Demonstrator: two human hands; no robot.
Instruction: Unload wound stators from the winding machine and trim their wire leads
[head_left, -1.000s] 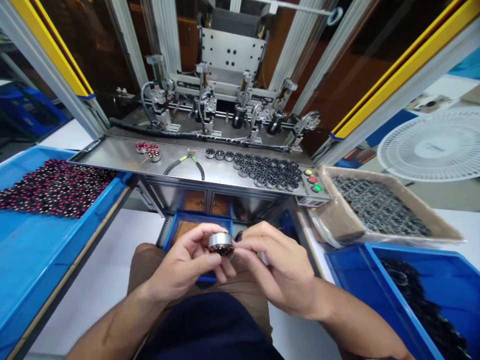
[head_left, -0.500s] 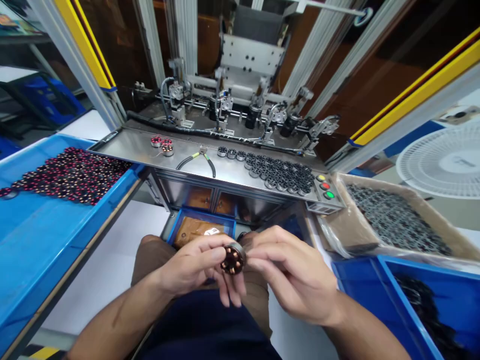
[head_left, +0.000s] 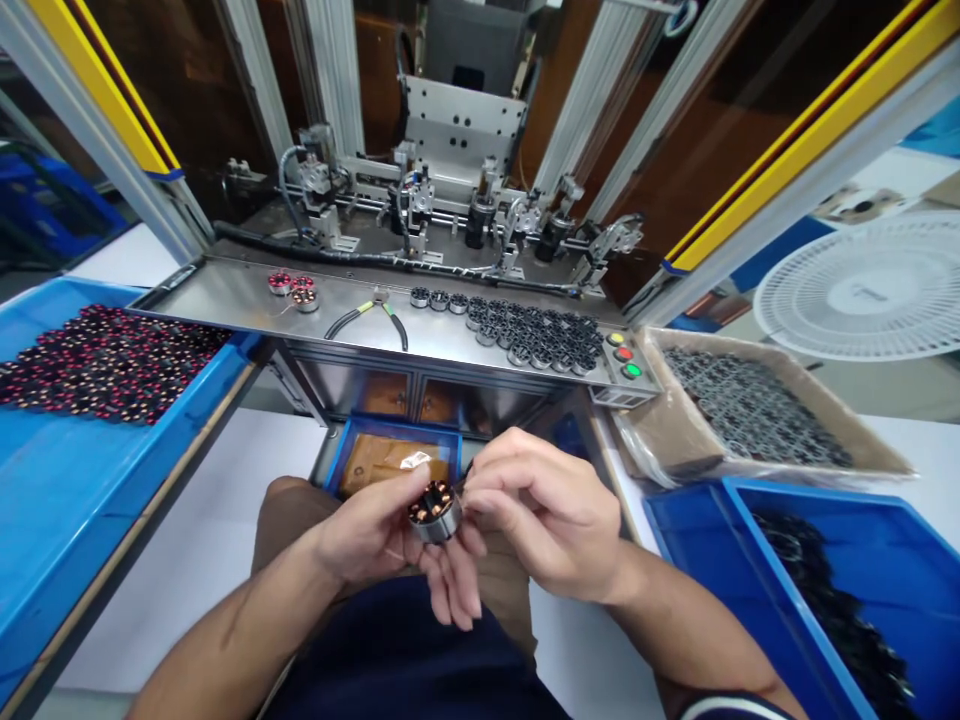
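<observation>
My left hand [head_left: 386, 530] holds a round motor stator [head_left: 436, 520] over my lap, thumb on its upper side and the other fingers beneath. The stator has a grey metal side wall, with copper windings showing in its black top. My right hand [head_left: 536, 510] is closed in a pinch at the stator's right edge. Something thin, perhaps a wire end, is at those fingertips, too fine to make out. On the steel ledge [head_left: 225, 315] ahead lie pliers [head_left: 371, 320] with black handles, spread apart. Three wound stators [head_left: 304, 300] with red and copper tops sit left of them.
Dark stators [head_left: 544, 330] crowd the ledge's right part, beside a button box [head_left: 628, 372]. Machine fixtures [head_left: 480, 220] stand behind. A blue tray [head_left: 97, 520] of wound stators is at left; a carton [head_left: 675, 440], a blue bin [head_left: 817, 500] and a fan [head_left: 870, 290] are at right.
The stator has tipped, so its side wall now faces me more and its top points upward. Both hands stay on it, slightly further left in view. The whole view has shifted.
</observation>
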